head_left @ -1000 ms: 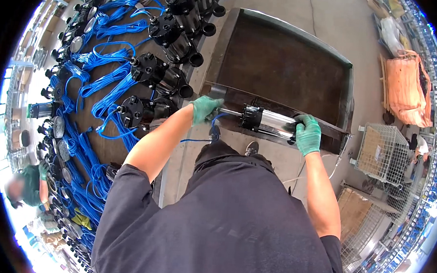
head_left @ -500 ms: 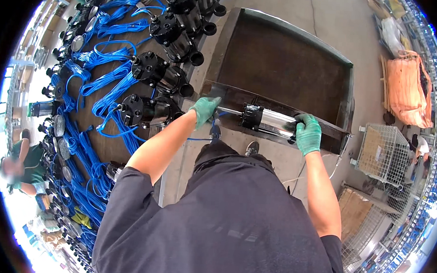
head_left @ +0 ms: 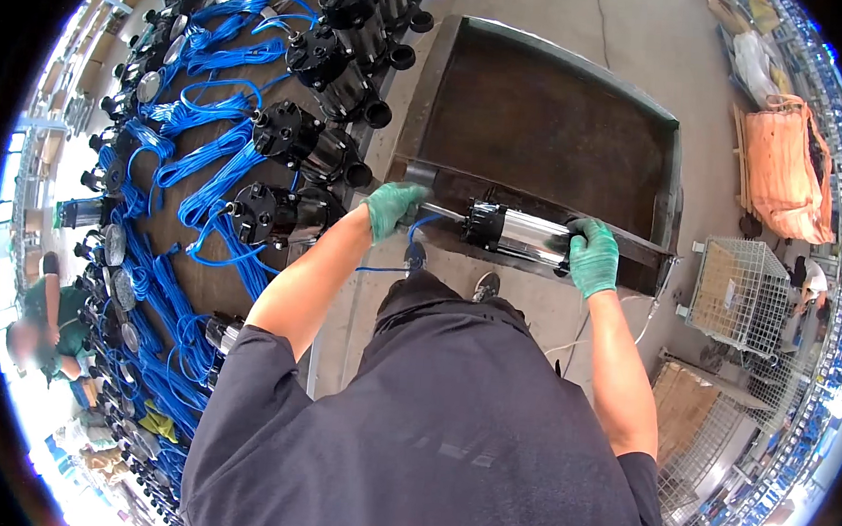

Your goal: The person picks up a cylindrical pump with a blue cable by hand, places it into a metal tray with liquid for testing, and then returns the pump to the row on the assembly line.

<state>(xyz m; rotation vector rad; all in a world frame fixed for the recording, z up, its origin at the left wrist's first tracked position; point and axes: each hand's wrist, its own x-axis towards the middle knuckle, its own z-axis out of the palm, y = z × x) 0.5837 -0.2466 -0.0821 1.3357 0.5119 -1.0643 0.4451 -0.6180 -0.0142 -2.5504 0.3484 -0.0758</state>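
Note:
My left hand (head_left: 393,211), in a green glove, is closed around the near end of a thin metal rod (head_left: 442,211). The rod runs to the black end of a submersible pump (head_left: 527,232) with a shiny steel body. This pump lies on its side along the near edge of a dark metal tray (head_left: 543,117). Against its other end rests my right hand (head_left: 594,259), also gloved in green, with the fingers curled over the black end. A blue cable (head_left: 421,227) loops between my left hand and the pump.
Several similar pumps (head_left: 299,142) stand on the left with coiled blue cables (head_left: 222,148). Wire mesh cages (head_left: 738,294) and an orange sack (head_left: 788,168) are at the right. Another person (head_left: 61,325) is at the far left.
My left hand has turned slightly about the rod, and more of the blue cable shows beneath it. The right hand and pump stay put. The person at far left has shifted posture.

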